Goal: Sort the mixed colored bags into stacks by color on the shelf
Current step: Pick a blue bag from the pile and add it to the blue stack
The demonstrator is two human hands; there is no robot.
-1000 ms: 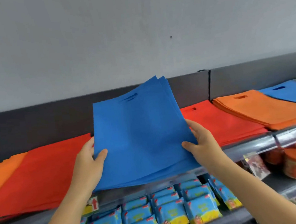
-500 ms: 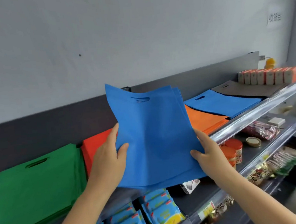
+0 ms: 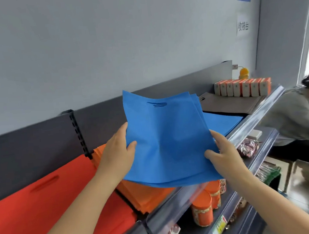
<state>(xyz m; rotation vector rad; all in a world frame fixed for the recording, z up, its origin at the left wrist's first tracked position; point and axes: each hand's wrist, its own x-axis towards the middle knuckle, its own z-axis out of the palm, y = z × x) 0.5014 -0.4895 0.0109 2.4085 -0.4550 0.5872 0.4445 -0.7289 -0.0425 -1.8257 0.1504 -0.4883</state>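
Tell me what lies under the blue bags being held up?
Below the held blue bags, orange bags peek out, with a flat blue stack to the right. The rest of both is covered.

You are seeing a row of orange-and-white boxes [image 3: 243,88]; a yellow-orange figure [image 3: 244,73] is sitting just behind it, a person in grey [image 3: 293,119] is sitting to its right, and orange cans [image 3: 202,210] are standing well below it.

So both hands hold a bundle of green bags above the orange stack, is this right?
No, the bags are blue, not green. In the head view the left hand and right hand hold them above the orange stack.
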